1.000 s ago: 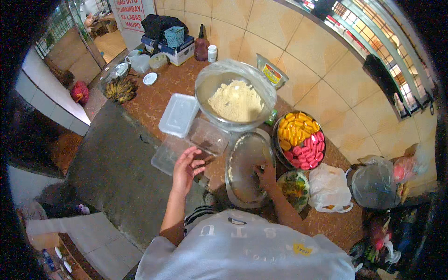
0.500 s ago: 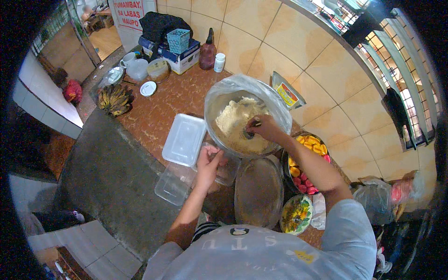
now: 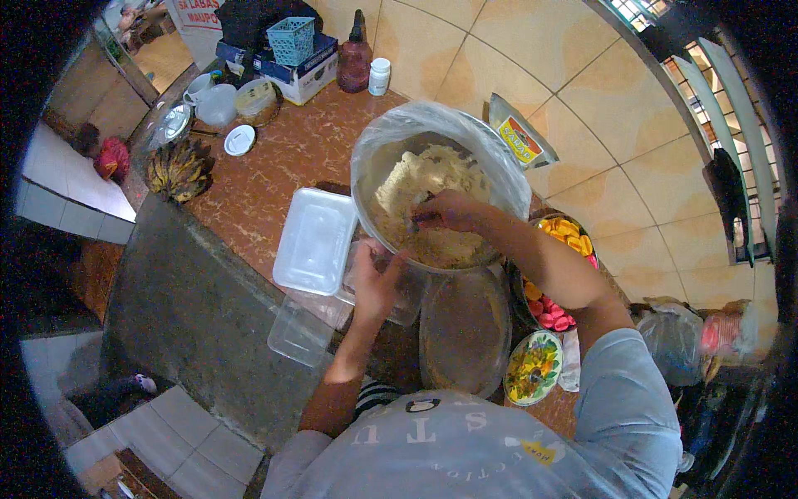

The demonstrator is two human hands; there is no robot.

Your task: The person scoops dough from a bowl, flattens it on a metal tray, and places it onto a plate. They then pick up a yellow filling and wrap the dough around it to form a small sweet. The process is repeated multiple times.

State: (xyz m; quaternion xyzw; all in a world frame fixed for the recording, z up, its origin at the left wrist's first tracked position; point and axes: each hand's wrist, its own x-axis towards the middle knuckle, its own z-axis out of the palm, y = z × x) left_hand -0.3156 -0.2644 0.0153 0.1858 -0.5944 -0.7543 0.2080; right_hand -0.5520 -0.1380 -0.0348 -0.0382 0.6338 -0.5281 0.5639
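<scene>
A large round bowl (image 3: 507, 220) lined with clear plastic holds pale tan powder (image 3: 428, 179). My right hand (image 3: 449, 212) reaches into it, fingers closed at the powder around a small dark thing that I cannot make out. Beside the bowl's near left rim is my left hand (image 3: 374, 279), thumb and fingers apart, over clear plastic containers (image 3: 407, 298). Whether its fingertips touch the rim or a container is hard to see. A rectangular container (image 3: 313, 241) with a whitish lid lies left of that hand. Nearer to me stands an oval tray (image 3: 465, 333) with a brownish surface.
Right of the tray are a round pan (image 3: 517, 303) of yellow and pink pieces and a floral plate (image 3: 534, 368). Bananas (image 3: 179, 170), a white lid (image 3: 239, 140), a bottle (image 3: 355, 58) and a boxed pile (image 3: 307, 75) stand farther left. A pouch (image 3: 519, 137) leans on the tiled wall.
My right hand has shifted left and nearer within the bowl, still at the powder. My left hand has moved up toward the bowl's rim. The whole view has shifted slightly.
</scene>
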